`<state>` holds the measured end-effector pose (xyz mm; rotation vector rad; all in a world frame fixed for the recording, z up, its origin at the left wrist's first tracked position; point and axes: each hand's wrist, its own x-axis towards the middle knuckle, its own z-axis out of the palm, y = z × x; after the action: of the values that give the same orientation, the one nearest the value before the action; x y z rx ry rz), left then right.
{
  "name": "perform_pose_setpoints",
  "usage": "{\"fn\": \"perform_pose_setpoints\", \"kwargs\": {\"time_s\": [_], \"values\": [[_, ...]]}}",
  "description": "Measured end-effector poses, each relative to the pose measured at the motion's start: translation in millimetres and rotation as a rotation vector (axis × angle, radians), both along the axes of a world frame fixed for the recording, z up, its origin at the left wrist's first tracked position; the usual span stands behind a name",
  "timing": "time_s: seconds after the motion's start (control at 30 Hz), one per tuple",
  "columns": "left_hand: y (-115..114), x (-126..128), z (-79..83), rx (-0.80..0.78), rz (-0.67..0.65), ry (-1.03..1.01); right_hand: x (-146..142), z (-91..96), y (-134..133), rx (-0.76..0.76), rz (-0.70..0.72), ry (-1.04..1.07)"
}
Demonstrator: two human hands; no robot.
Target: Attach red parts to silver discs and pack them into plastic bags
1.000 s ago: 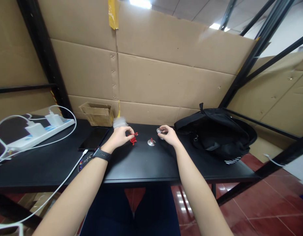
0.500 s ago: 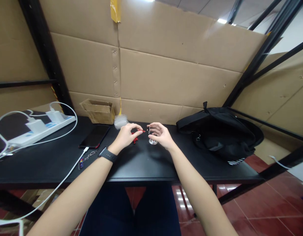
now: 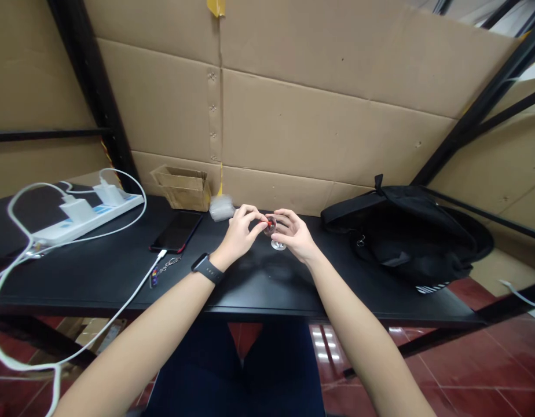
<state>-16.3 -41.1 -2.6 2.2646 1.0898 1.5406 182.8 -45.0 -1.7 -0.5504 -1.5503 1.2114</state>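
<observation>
- Left hand: fingertips pinching red cord, left of the black bag.
- Right hand: fingers grasping metal disc, also left of bag.
- Best hold disc steady, cord pinched short, lest tip bend.

Watching remotely, I'm seeing red cord showing against a brownish disc; a silver disc is shining. The surface is reading black. I'm noting a black bag bearing white stripes, a white power strip patched light blue, a black phone edged red, a dark watch, tan cardboard, pale-lined red floor tiles.
</observation>
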Motion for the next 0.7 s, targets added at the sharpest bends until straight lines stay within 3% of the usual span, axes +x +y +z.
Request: {"fn": "perform_pose_setpoints", "kwargs": {"time_s": [0.7], "values": [[-1.7,-4.5,1.7,0.054,-0.001,0.118,2.4,2.0,-1.9,0.011,0.021,0.007]]}}
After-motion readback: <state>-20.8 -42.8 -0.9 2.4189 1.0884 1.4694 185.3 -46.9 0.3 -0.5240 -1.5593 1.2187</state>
